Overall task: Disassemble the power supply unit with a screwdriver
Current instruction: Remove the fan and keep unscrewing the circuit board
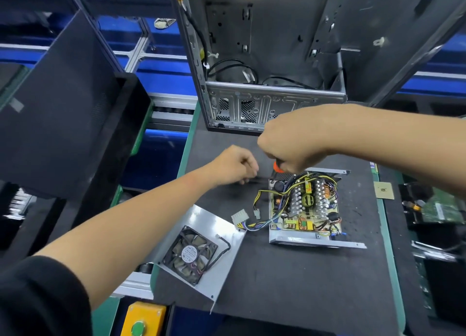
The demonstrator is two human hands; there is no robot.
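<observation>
1. Opened power supply unit: grey sheet-metal tray, lid off, lying flat on the dark anti-static bench mat right of centre. Inside, a yellowish circuit board carrying silver heat-sink fins, copper coils and black capacitors, all exposed. A bundle of yellow, black and blue wires spills over its left edge and ends in white plastic connectors lying on the mat.

2. Screwdriver with orange-and-black handle: only the lower part of the handle shows, below the right fist, at the far-left corner of the tray. Tip hidden.

3. Right hand: reaches in from the right, fingers curled tight into a fist round the screwdriver handle, knuckles up, directly over the tray's far-left corner.

4. Left hand: reaches in from the lower left, black sleeve at the upper arm. Fingers bent and drawn together, tips near or on a dark object on the mat just left of the tray; blurred, so I cannot tell whether they pinch it or merely touch it.

5. Removed cover plate of grey sheet metal: lies on the mat near the left edge, well apart from the tray, with a black square cooling fan fixed to it, round white label facing up.

6. Empty grey metal computer case: stands open at the far end of the mat, loose black cables inside.

7. Yellow box with green push-button: at the bench's near edge.
</observation>
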